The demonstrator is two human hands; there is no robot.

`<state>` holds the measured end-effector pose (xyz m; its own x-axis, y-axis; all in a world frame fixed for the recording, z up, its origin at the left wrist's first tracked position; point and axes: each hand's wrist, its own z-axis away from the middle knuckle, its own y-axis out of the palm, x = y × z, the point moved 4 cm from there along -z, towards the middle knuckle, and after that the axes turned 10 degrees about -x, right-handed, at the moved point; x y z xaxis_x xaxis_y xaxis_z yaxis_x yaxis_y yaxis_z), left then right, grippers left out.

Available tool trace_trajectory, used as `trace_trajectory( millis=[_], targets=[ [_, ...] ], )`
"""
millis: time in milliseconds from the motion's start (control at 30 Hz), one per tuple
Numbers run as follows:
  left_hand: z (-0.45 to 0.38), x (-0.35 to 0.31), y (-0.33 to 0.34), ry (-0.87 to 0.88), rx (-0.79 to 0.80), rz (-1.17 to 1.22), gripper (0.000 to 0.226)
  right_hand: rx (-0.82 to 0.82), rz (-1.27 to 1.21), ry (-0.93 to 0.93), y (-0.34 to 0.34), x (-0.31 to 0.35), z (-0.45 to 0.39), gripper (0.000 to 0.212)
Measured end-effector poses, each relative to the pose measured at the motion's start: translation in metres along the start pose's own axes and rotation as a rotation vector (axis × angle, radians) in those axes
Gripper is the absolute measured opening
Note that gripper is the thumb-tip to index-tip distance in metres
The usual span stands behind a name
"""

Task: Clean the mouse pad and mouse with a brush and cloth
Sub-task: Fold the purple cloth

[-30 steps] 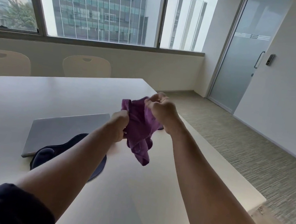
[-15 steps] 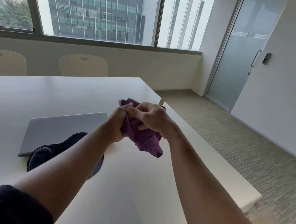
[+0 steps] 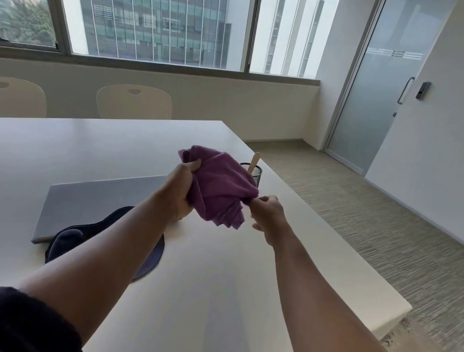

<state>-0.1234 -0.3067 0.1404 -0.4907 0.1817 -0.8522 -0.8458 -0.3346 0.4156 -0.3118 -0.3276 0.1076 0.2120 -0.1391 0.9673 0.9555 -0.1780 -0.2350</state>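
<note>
Both hands grasp a crumpled purple cloth [image 3: 220, 187]: left hand [image 3: 179, 190] bunching it, right hand [image 3: 267, 215] pinching its edge. It hangs above the white tabletop [image 3: 209, 278].

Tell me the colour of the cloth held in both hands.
Purple, plain, no pattern: the soft cloth, clearest in the head view.

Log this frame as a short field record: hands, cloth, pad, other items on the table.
left hand: grips the purple cloth
right hand: pinches the cloth's lower corner
cloth: bunched, held above the table
mouse pad: dark, flat on the table, partly hidden by the left forearm
mouse: not visible
laptop: closed, beside the pad
mesh cup: holds a wooden handle
</note>
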Motion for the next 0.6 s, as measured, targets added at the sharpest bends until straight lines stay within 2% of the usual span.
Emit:
trace_trajectory(
  millis=[67,200,300,400,533,600],
  targets=[
    [0.0,0.001,-0.003,-0.01,-0.021,-0.017,0.034,0.021,-0.086,-0.018,0.002,0.001,0.0,0.022],
    [-0.001,0.004,-0.006,-0.043,-0.038,-0.032,0.035,0.093,-0.29,-0.101,0.011,0.008,0.005,0.02],
    [-0.002,0.007,-0.01,-0.072,-0.059,-0.019,0.036,0.075,-0.269,-0.165,0.014,0.011,0.004,0.017],
    [-0.006,0.008,-0.014,-0.072,-0.123,0.03,0.038,0.005,-0.231,-0.212,0.01,0.013,-0.001,0.005],
    [-0.016,0.008,-0.028,-0.072,-0.327,0.188,0.036,-0.012,-0.38,-0.207,-0.007,0.018,-0.002,0.013],
    [-0.018,0.01,-0.032,-0.08,-0.379,0.226,0.033,0.028,-0.456,-0.177,-0.016,0.017,0.0,0.02]
  ],
)
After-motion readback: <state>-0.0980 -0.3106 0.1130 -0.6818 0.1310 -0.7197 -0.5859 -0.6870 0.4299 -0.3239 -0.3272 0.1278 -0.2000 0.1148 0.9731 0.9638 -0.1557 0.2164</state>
